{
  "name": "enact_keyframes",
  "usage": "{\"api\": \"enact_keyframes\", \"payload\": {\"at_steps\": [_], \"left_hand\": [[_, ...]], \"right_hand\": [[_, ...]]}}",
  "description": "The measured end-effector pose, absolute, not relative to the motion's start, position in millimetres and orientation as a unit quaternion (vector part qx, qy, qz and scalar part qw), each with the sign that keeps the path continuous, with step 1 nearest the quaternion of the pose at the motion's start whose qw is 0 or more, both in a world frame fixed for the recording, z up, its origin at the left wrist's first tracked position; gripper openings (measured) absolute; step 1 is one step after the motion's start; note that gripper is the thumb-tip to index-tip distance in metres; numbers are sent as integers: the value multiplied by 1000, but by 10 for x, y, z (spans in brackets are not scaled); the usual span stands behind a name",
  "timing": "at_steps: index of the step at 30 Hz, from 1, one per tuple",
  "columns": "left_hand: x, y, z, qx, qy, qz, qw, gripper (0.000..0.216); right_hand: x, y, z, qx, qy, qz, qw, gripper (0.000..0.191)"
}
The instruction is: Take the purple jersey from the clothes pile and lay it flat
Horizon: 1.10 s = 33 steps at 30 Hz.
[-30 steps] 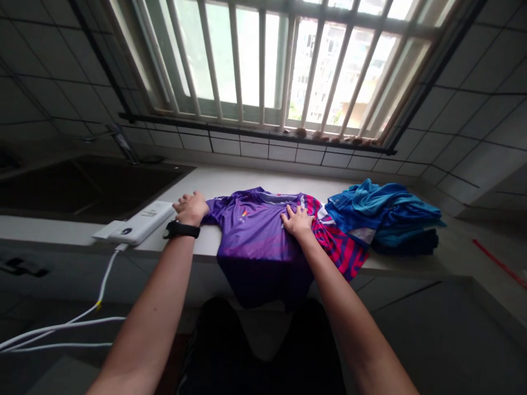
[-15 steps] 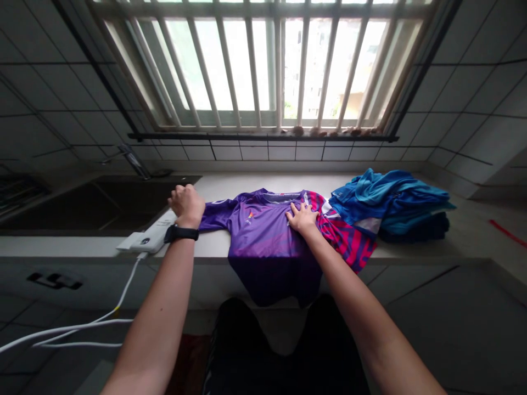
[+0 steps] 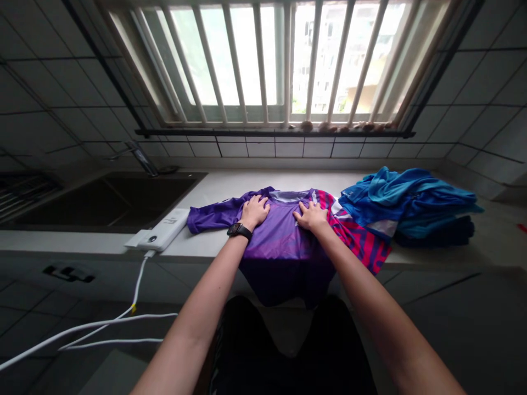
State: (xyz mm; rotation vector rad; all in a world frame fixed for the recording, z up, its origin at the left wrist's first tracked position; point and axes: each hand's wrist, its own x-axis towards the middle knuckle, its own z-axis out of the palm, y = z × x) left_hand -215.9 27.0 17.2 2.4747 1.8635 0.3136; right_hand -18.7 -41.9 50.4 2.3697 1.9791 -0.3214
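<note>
Kitchen, with sink (image 3: 88, 200) and faucet (image 3: 142, 159)

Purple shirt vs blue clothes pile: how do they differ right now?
Pose: the purple shirt is spread out, its lower part hanging over the counter edge; the blue clothes pile is heaped up.
Colour: the shirt is purple with one red-patterned sleeve; the pile is shades of blue.
Contact: the left hand and right hand rest on the shirt; neither touches the pile.
Shared: both are fabric on the white counter.
</note>
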Motion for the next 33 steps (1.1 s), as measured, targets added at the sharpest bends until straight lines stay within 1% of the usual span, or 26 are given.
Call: {"api": "enact_keyframes", "payload": {"at_steps": [3, 5, 10, 13, 19, 24, 28, 31, 33], "left_hand": [[-2175, 243, 171, 786, 607, 121, 7, 53], [-2175, 241, 171, 786, 605, 127, 9, 53], [-2175, 258, 151, 785, 606, 127, 24, 53], [-2179, 253, 151, 785, 605, 129, 25, 52], [-2178, 235, 153, 781, 611, 128, 22, 50], [-2174, 245, 134, 777, 614, 133, 22, 49], [-2178, 261, 121, 778, 613, 136, 25, 50], [-2183, 265, 118, 779, 611, 138, 24, 50], [-2185, 264, 118, 780, 609, 139, 25, 51]], "right_hand": [[-25, -281, 576, 755, 647, -108, -3, 68], [63, -198, 552, 770, 632, -88, -21, 66], [125, -108, 311, 752, 651, -98, 12, 68], [113, -68, 248, 759, 645, -93, 18, 70], [29, 5, 340, 795, 604, -58, 0, 68], [-4, -47, 423, 781, 622, -53, 4, 64], [-41, -108, 345, 770, 635, -51, -23, 70], [-51, -118, 251, 775, 628, -74, -6, 74], [-39, -112, 210, 774, 629, -67, 2, 75]]}}
